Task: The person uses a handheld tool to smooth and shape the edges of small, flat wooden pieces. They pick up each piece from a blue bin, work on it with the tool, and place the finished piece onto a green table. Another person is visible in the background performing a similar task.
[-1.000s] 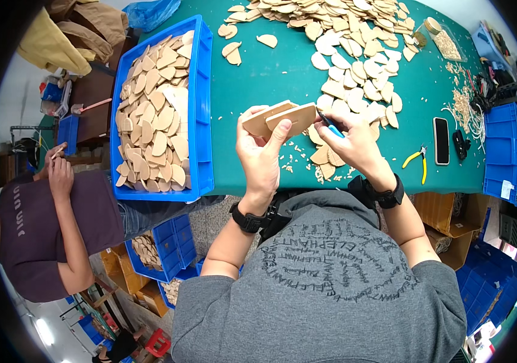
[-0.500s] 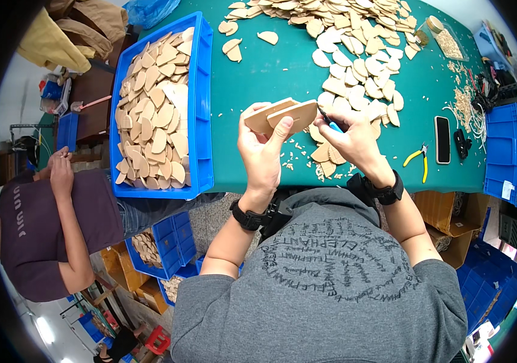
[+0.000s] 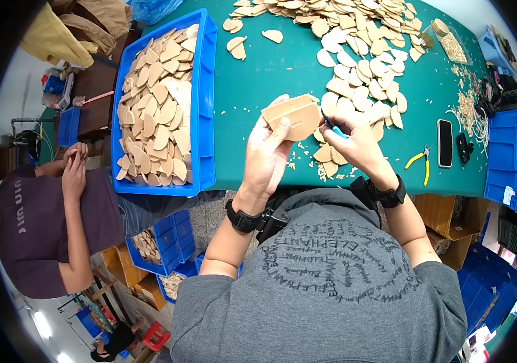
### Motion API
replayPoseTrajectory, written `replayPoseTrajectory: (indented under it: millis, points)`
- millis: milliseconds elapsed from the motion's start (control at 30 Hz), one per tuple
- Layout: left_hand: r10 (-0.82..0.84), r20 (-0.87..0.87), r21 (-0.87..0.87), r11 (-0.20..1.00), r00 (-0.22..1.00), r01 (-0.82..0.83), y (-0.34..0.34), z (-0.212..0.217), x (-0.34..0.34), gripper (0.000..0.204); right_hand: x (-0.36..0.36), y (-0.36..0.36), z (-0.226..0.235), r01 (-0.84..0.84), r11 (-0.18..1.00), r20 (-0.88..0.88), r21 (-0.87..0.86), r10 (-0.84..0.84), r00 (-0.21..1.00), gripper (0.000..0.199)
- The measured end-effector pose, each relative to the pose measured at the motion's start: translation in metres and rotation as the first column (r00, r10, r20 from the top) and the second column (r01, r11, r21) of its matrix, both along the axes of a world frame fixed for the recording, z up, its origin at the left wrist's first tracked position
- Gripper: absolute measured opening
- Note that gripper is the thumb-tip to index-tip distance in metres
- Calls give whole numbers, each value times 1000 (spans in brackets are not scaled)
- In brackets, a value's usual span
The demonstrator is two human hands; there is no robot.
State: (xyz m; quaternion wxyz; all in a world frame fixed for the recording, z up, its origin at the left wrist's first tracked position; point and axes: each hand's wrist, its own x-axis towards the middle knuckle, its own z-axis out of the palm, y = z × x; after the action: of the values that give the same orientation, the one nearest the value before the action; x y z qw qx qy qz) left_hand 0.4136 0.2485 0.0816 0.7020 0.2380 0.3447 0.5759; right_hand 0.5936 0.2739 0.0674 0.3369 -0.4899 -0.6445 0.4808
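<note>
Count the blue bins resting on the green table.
2: one large blue bin of wooden pieces at the table's left, one smaller blue bin at its right edge. Others under the table don't count.

A pale wooden piece (image 3: 292,117), flat with one rounded end and a thin slot, is held tilted in the left hand (image 3: 266,158). A blue tool (image 3: 333,126) is pinched in the right hand (image 3: 358,144), tip touching its edge.
</note>
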Motion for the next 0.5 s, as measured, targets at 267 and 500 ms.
replayPoseTrajectory:
  millis: [267, 500]
  points:
    - [-67, -97, 27, 997, 993, 70, -4, 3, -5, 49, 1, 2, -1, 31, 999, 23, 44, -32, 999, 20]
    - [34, -80, 22, 999, 996, -32, -6, 5, -3, 44, 0, 1, -6, 62, 997, -39, 49, -60, 997, 19]
